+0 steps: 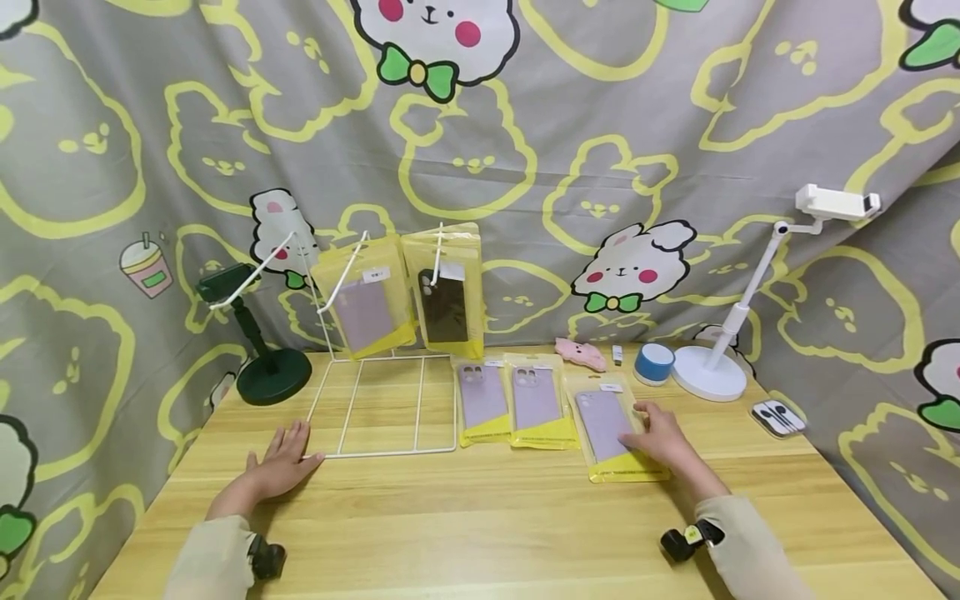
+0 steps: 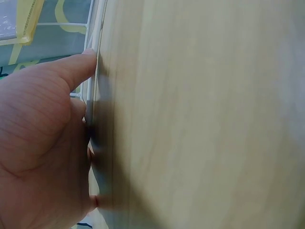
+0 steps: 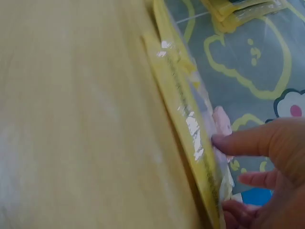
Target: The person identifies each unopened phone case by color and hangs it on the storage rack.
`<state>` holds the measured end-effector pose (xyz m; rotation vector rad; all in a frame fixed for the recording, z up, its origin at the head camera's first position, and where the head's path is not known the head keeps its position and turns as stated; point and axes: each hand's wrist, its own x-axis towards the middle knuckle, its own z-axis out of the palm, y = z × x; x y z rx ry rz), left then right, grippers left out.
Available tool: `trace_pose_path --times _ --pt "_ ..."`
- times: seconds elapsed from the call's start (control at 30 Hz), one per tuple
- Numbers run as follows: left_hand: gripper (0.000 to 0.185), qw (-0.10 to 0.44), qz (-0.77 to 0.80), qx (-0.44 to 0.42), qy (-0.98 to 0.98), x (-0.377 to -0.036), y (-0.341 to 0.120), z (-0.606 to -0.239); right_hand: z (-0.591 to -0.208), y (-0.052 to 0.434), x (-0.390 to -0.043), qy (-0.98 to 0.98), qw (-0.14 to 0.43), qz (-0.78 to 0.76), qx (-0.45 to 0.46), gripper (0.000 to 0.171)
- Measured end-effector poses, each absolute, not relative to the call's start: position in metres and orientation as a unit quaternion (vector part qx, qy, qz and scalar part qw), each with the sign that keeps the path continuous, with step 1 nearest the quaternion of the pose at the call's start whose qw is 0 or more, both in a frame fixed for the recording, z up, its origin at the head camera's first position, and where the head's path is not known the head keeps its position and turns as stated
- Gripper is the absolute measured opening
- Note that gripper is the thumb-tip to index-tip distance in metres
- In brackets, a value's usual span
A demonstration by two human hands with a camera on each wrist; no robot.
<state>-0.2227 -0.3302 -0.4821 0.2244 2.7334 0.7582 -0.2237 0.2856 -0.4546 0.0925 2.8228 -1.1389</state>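
A pale wooden table with a light grain fills the lower half of the head view. Behind it and along both sides hangs a grey cloth backdrop printed with yellow rabbit outlines, white rabbits with green bows and a drink cup. The cloth folds inward at the left and right edges. Light is even and soft, with faint shadows on the wood

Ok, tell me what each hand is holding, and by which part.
Nothing is gripped. The right hand rests flat on the packaged phone case; the left hand lies flat at the white wire rack corner.
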Motion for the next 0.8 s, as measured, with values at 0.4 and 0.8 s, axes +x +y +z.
trace_pose_path --times 0.4,0.8 --pt "0.093 0.150 0.278 0.075 0.946 -0.219 -0.325 -0.474 -0.462 0.289 -0.219 0.913 0.023 -0.404 0.055 0.027" --pt "0.088 0.166 0.264 0.065 0.948 -0.212 -0.314 -0.456 -0.455 0.293 -0.208 0.860 -0.024 -0.506 0.064 0.028"
